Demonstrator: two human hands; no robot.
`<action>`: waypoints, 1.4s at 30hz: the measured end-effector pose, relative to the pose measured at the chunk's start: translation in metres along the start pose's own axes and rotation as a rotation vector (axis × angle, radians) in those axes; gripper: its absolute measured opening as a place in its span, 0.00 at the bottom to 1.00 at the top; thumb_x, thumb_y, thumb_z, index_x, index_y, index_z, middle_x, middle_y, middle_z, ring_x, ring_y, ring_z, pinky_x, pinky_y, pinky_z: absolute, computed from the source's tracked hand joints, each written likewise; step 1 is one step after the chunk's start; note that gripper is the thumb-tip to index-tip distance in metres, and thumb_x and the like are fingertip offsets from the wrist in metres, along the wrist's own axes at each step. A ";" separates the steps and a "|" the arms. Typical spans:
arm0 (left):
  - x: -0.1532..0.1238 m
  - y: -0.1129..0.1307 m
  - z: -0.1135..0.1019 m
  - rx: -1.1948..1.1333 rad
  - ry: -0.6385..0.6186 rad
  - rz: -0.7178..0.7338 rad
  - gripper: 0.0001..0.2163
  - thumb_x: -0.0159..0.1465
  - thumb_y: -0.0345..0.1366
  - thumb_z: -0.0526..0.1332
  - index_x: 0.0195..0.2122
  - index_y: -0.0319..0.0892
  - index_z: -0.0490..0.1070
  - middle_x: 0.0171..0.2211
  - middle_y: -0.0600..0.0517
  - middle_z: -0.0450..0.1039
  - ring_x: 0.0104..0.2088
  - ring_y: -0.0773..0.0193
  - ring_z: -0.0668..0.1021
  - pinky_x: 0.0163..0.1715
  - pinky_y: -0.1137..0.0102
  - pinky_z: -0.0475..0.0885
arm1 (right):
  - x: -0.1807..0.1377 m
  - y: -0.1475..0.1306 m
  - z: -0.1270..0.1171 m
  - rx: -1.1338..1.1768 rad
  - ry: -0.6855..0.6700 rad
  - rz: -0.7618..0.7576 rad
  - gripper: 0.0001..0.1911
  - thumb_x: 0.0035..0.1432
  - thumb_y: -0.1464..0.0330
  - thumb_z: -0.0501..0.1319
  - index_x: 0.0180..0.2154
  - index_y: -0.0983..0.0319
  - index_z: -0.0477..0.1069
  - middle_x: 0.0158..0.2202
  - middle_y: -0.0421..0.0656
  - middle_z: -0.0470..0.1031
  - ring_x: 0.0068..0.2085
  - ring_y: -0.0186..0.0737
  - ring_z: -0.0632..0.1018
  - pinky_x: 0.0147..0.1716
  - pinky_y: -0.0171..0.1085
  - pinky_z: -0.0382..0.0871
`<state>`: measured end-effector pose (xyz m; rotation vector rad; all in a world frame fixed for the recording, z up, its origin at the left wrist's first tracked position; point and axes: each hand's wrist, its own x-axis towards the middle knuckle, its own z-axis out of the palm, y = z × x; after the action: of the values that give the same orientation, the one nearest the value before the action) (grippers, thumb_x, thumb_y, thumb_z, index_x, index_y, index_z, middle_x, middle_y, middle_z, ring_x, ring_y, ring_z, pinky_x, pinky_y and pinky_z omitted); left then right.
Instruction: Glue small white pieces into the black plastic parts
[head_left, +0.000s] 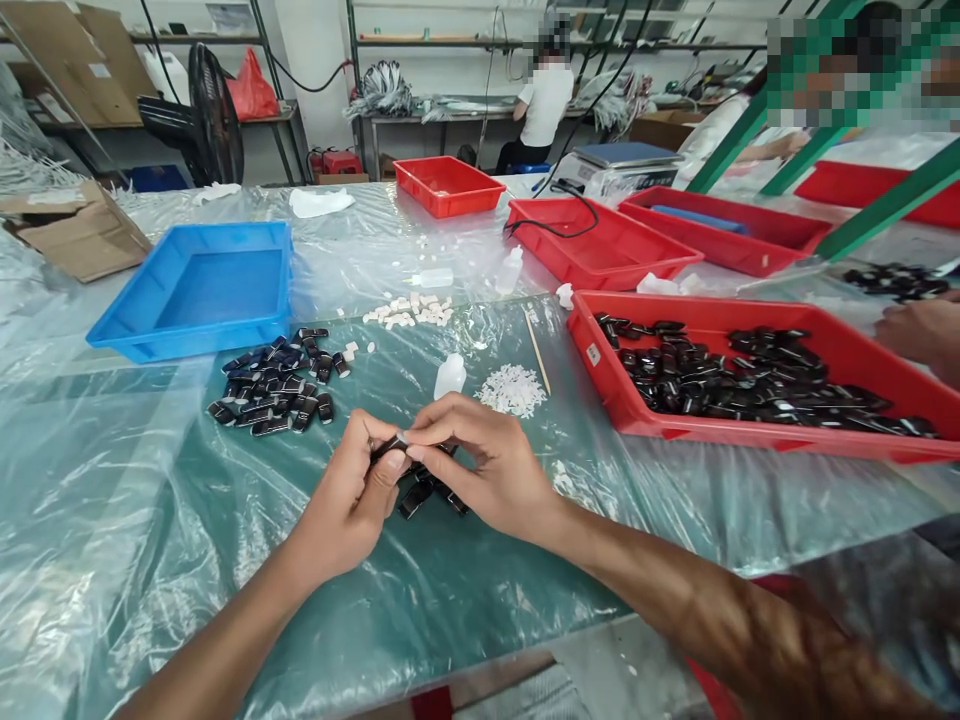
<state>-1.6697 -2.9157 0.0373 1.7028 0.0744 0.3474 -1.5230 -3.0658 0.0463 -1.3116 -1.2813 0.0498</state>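
My left hand [355, 490] is closed around a small black plastic part [388, 448], its end turned to the right. At that end the fingertips of my right hand [480, 455] are pinched together; whatever they hold is too small to make out. Beneath my hands lie several more black parts [420, 494] on the plastic-covered table [480, 610]. A heap of similar black parts [277, 385] sits to the left. Just beyond my right hand are a pile of tiny white pieces [512, 390], a white plastic bottle [450, 376] and a thin wooden stick [537, 352].
A blue tray [187, 335] stands at the left. On the right, a red tray [600, 385] holds many black parts, with a co-worker's hand [922, 335] beside it. Cream-coloured pieces [411, 310] lie farther back, before more red trays [450, 200]. Green metal bars [892, 205] slant across the upper right.
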 end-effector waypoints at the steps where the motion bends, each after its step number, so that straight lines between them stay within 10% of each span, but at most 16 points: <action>1: 0.000 0.001 0.003 -0.035 0.020 -0.001 0.15 0.84 0.55 0.58 0.46 0.51 0.64 0.29 0.63 0.56 0.21 0.70 0.57 0.20 0.73 0.56 | -0.001 0.001 0.002 -0.007 0.013 -0.023 0.06 0.74 0.71 0.70 0.45 0.53 0.83 0.44 0.41 0.86 0.43 0.38 0.88 0.44 0.38 0.87; 7: 0.008 0.004 -0.003 0.011 0.094 0.031 0.14 0.82 0.54 0.61 0.46 0.51 0.65 0.28 0.62 0.61 0.20 0.70 0.61 0.20 0.72 0.57 | 0.000 -0.002 0.000 -0.034 -0.091 -0.032 0.08 0.79 0.67 0.66 0.54 0.51 0.83 0.51 0.43 0.86 0.47 0.39 0.89 0.47 0.40 0.88; 13: 0.016 0.001 -0.021 0.235 0.160 -0.024 0.13 0.78 0.52 0.64 0.44 0.50 0.67 0.28 0.61 0.62 0.21 0.68 0.62 0.21 0.71 0.59 | 0.039 0.011 -0.074 -0.244 0.041 0.122 0.11 0.80 0.68 0.61 0.55 0.61 0.81 0.49 0.46 0.85 0.45 0.37 0.84 0.45 0.37 0.81; 18: 0.019 0.000 -0.027 0.347 0.177 -0.196 0.15 0.70 0.51 0.67 0.47 0.53 0.64 0.21 0.65 0.58 0.19 0.67 0.56 0.20 0.71 0.52 | 0.056 0.050 -0.121 -0.577 -0.302 0.375 0.10 0.65 0.84 0.68 0.37 0.66 0.84 0.36 0.40 0.84 0.35 0.29 0.76 0.43 0.32 0.69; 42: 0.019 0.009 -0.024 0.288 0.107 -0.140 0.17 0.72 0.48 0.67 0.46 0.52 0.58 0.22 0.67 0.57 0.19 0.70 0.56 0.20 0.74 0.53 | 0.042 0.065 -0.121 -0.567 -0.484 0.412 0.16 0.63 0.86 0.65 0.30 0.62 0.76 0.29 0.40 0.82 0.31 0.32 0.73 0.37 0.36 0.61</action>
<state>-1.6594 -2.8900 0.0529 1.9503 0.3347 0.3349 -1.3829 -3.0957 0.0582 -2.1363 -1.4607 0.3293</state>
